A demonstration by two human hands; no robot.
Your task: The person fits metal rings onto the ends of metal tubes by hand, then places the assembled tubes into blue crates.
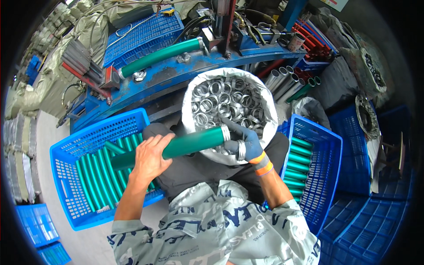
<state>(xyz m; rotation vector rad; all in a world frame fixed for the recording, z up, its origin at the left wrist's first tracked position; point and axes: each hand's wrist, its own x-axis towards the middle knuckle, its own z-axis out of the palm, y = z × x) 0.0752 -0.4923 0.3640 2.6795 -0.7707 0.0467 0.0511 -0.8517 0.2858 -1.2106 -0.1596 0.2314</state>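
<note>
With twelve at the top of the view, we see a green tube point(194, 142) held across the middle of the view, above the person's lap. Its long axis runs from between eight and nine o'clock to between two and three, only slightly off level. The end toward two to three carries a silvery end ring point(225, 133); whether it is fully seated, we cannot tell. The opposite end reaches over the left basket point(66, 190).

The bare left hand point(152, 155) is curled over the tube, gripping it left of its middle. The gloved right hand point(248, 140) is half closed: its fingers meet the ringed end, and a second ring point(241, 150) is tucked in its grasp, just at five o'clock from the end ring.

Just beyond that end, toward twelve, we find a white sack point(271, 108) full of loose rings point(224, 98). The left basket lies toward eight to nine, blue, with green tubes inside mostly running from eleven to five. A right basket point(330, 176), also blue, stands between three and four; its tubes lie more nearly nine to three. Up at eleven, we see another green tube point(163, 58) on the blue bench point(161, 81), its axis nearly parallel to the held one.
</note>
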